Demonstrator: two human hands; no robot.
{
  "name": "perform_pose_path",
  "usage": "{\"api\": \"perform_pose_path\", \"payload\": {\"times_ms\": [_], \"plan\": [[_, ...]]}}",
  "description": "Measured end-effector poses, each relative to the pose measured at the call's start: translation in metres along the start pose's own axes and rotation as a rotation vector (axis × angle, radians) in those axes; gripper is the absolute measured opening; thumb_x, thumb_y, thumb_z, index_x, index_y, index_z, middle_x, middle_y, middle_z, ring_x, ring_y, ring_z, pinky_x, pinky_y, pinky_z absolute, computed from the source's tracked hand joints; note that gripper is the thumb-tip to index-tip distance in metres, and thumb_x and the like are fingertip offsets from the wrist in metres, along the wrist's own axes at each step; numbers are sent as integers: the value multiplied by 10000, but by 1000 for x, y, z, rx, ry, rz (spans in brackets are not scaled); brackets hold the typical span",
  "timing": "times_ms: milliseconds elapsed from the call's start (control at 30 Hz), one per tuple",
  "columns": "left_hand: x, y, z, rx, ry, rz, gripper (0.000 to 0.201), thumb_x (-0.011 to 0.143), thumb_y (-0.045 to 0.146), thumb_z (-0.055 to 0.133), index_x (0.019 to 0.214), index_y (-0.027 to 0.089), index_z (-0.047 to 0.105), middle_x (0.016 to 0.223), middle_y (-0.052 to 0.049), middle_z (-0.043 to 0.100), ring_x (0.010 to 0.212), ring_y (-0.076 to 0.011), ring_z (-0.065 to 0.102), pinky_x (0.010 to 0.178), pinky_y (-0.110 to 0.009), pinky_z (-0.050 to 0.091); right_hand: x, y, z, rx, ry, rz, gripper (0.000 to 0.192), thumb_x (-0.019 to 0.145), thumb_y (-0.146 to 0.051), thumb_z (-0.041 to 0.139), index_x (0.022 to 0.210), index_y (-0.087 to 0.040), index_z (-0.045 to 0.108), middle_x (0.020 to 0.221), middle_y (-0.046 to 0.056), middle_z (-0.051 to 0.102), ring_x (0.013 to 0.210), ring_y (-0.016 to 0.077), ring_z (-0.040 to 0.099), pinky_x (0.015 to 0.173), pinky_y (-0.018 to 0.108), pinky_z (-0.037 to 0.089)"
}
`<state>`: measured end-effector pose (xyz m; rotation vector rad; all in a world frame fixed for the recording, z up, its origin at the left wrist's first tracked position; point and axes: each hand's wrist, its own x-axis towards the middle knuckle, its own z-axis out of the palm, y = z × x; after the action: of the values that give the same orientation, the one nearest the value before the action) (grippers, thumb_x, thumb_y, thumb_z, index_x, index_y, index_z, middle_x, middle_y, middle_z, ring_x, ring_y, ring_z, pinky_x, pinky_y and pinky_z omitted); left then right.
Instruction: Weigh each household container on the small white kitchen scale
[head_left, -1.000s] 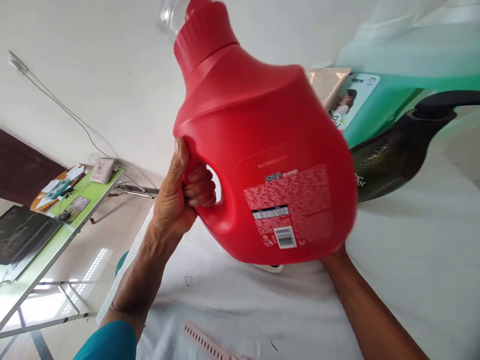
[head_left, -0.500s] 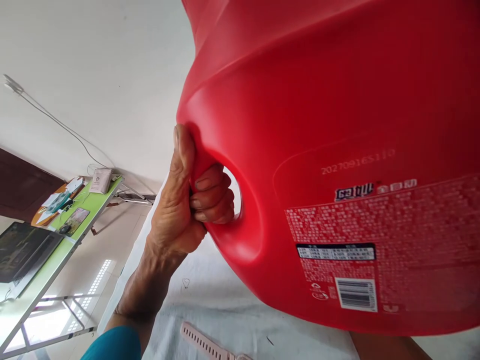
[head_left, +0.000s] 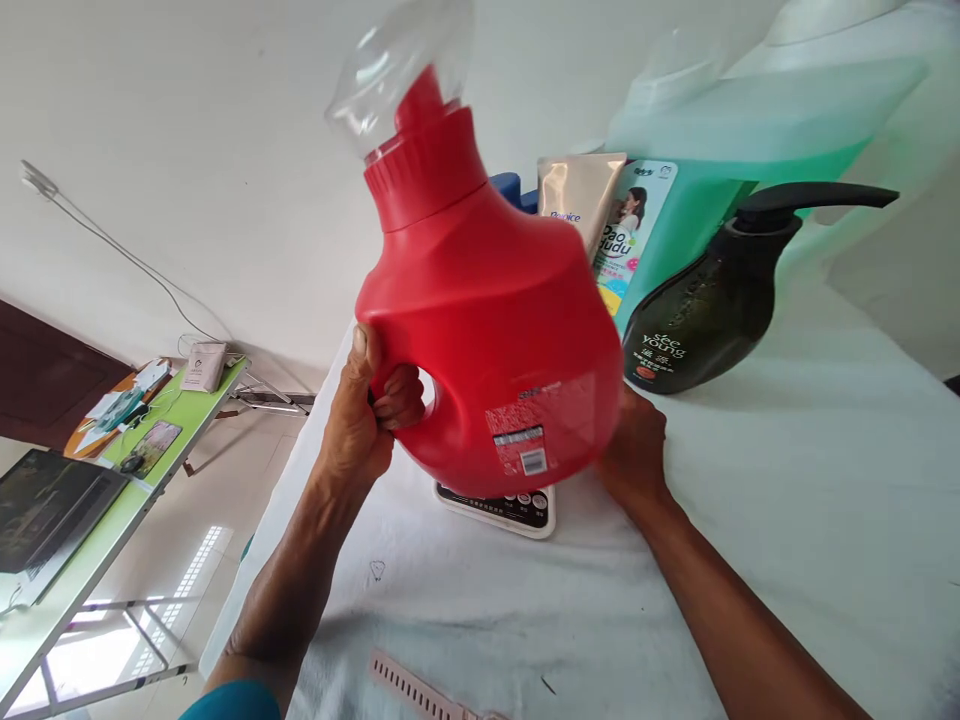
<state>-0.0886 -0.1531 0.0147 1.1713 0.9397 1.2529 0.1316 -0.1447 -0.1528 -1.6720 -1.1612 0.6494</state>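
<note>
A big red laundry detergent bottle (head_left: 510, 310) with a clear cap is held up, tilted slightly left, its printed back label facing me. My left hand (head_left: 375, 400) is closed around its handle, with the fingers through the opening and the thumb on top. Against the bottle's lower right side is my right hand (head_left: 637, 450); its fingers are largely hidden behind the bottle. Below the bottle, a flat white-edged device with a black button panel, like a kitchen scale (head_left: 517, 512), shows only its front part.
Behind stand a black pump bottle (head_left: 701, 300), a gold tube (head_left: 581, 195), a light-blue packet (head_left: 634, 225) and a large green-liquid jug (head_left: 765, 130). A pink watch strap (head_left: 420, 690) lies on the white cloth in front. Left is a green table (head_left: 176, 430) with a laptop (head_left: 52, 510).
The detergent bottle has moved away from my face, toward the scale. Its cap, the bottles behind and my right hand have come into view. My left hand keeps its grip on the handle.
</note>
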Motion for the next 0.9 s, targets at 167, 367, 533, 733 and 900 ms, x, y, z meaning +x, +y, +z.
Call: {"api": "perform_pose_path", "payload": {"times_ms": [167,367,533,733,900], "plan": [[17,-18,-13,-14,101,-30,765,787,881,695,562,225,372,506,78,167,415,-57,178,373,-273,191,4,-5,0,33,24,34,334,932,-539,498,787,-250,584,754,49,713,693,230,642,724,371,454],[30,-28,-20,18,138,-39,801,725,905,729,561,222,344,503,81,190,415,-46,174,376,-274,168,5,-5,1,44,19,30,407,906,-636,491,772,-262,579,745,52,718,685,234,644,736,380,470],[32,-34,-23,14,101,14,793,761,848,757,543,217,328,510,71,185,410,-45,190,388,-277,152,4,-6,0,41,16,45,344,899,-584,493,770,-275,569,750,56,713,697,262,663,794,421,478],[30,-49,-24,26,99,100,836,694,887,770,527,208,311,500,73,191,425,-40,180,404,-267,149,4,-8,-1,32,12,51,306,910,-529,509,756,-272,572,725,51,698,702,267,658,814,432,483],[30,-56,-21,47,104,155,836,628,885,813,546,212,324,502,80,205,448,-43,162,423,-266,155,4,-8,-1,35,11,48,309,915,-527,511,773,-263,584,732,52,696,708,265,660,793,419,475]]}}
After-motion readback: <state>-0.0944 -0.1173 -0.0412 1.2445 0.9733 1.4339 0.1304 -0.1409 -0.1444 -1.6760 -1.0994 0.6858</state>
